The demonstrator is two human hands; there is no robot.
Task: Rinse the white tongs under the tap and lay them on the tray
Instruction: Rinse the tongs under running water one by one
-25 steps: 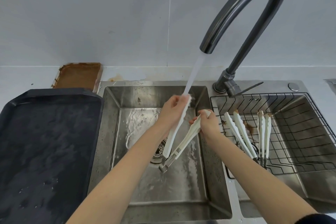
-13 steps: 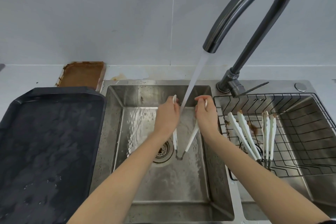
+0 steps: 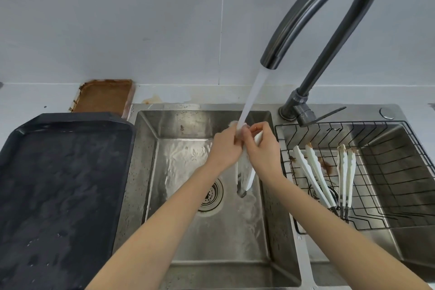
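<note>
White tongs [image 3: 250, 175] hang hinge-down over the left sink basin [image 3: 179, 129], their tips up inside my two hands. My left hand [image 3: 224, 146] grips one arm and my right hand [image 3: 263, 146] grips the other, the hands pressed close together. Water from the dark curved tap [image 3: 313, 19] streams onto my fingers and the tongs' tips. The black tray [image 3: 63, 186] lies wet on the counter left of the sink.
A wire basket [image 3: 388, 172] sits in the right basin and holds two more white tongs [image 3: 313, 176], stained brown at their tips. A brown-crusted small tray [image 3: 103, 96] rests behind the black one. The drain [image 3: 211, 195] is under my left wrist.
My hands have come together, squeezing the tongs' arms nearly closed. The tongs now hang more upright, with their tips held in the stream.
</note>
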